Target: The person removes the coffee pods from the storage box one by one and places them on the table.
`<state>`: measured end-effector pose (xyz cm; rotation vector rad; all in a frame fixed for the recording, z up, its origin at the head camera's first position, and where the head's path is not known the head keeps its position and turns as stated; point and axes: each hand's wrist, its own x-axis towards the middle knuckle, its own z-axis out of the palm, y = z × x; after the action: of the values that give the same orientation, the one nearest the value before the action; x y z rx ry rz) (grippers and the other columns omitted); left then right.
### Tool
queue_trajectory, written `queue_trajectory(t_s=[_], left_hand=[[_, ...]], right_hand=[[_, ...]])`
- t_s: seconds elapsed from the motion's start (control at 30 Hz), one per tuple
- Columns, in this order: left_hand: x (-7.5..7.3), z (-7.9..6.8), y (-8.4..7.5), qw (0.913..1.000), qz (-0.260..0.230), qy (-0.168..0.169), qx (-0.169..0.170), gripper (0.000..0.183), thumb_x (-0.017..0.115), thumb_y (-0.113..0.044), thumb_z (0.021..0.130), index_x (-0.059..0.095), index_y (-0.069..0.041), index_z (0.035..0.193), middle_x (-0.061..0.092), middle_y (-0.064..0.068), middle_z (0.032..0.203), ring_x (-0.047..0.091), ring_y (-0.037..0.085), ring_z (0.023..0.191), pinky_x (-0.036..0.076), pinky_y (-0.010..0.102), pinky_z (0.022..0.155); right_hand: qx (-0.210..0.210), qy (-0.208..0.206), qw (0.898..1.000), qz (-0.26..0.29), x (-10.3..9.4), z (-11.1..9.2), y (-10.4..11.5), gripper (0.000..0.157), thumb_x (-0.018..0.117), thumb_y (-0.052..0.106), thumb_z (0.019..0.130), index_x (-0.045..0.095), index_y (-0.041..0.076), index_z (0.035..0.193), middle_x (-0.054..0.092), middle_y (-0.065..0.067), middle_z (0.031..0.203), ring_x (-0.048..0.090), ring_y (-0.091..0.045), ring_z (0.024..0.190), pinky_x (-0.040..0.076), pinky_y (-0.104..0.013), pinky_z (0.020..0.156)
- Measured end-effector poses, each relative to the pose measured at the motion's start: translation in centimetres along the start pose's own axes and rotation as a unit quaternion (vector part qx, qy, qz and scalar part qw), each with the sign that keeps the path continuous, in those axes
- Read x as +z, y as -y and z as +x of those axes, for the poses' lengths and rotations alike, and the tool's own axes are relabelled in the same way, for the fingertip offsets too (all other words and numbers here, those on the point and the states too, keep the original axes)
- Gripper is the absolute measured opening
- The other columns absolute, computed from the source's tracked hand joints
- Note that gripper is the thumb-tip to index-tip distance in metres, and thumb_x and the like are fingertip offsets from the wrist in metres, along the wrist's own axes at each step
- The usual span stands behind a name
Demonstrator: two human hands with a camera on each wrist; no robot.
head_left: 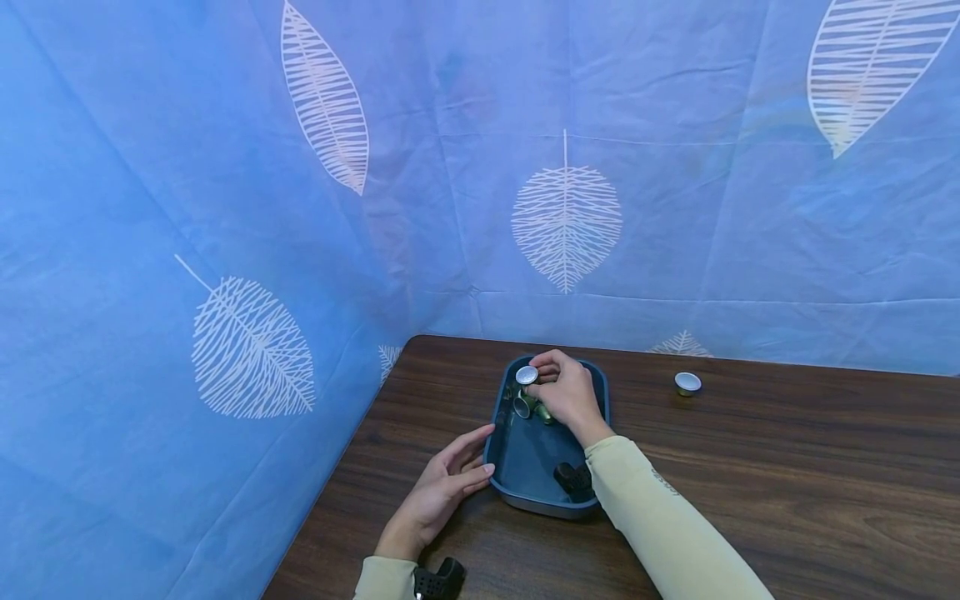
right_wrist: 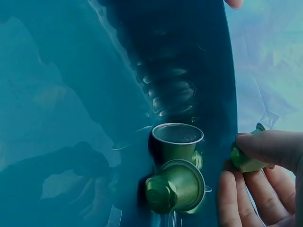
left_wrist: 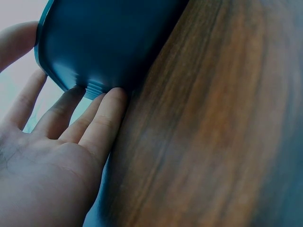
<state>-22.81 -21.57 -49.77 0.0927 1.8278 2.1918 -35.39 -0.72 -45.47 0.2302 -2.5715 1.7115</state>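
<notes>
A green coffee capsule (right_wrist: 248, 158) with a pale silver lid is pinched between the thumb and fingers of my right hand (head_left: 564, 393). In the head view this capsule (head_left: 527, 375) shows over the far left part of a dark blue tray (head_left: 528, 475). Two more green capsules lie together inside the tray; in the right wrist view one capsule (right_wrist: 177, 137) stands lid up and the other capsule (right_wrist: 175, 187) is tipped on its side. My left hand (head_left: 438, 492) rests its extended fingertips against the tray's near left side, its thumb at the rim (left_wrist: 40, 47).
On the brown wooden table (head_left: 787, 467), another capsule (head_left: 687, 383) stands lid up to the right of the tray. Blue cloth (head_left: 465, 208) with white leaf prints hangs behind and along the left side of the table. Black wrist cameras (head_left: 573, 479) sit on both wrists.
</notes>
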Motion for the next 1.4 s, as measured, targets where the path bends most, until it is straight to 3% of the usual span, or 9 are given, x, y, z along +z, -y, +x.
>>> queue_trajectory(t_s=[1.03,1.4], left_hand=[[0.0,0.0,-1.0,1.0,0.006,0.0,-0.002,0.054,0.063,-0.017,0.094,0.044,-0.023,0.145,0.032,0.005,0.156,0.032,0.031,0.142,0.04,0.044,0.108],[0.0,-0.3,-0.1,0.9999,-0.006,-0.005,-0.012,0.054,0.066,-0.019,0.093,0.047,-0.027,0.143,0.033,0.002,0.156,0.034,0.029,0.142,0.043,0.041,0.106]], right_hand=[[-0.01,0.009,1.0,-0.013,-0.1,0.1,0.7,0.03,0.077,0.013,0.08,0.066,0.017,0.108,0.065,-0.005,0.103,0.062,-0.021,0.095,0.052,-0.041,0.083],[-0.009,-0.015,1.0,0.016,-1.4,-0.2,0.3,0.031,0.077,0.015,0.08,0.066,0.021,0.109,0.065,-0.002,0.108,0.062,-0.022,0.1,0.053,-0.04,0.082]])
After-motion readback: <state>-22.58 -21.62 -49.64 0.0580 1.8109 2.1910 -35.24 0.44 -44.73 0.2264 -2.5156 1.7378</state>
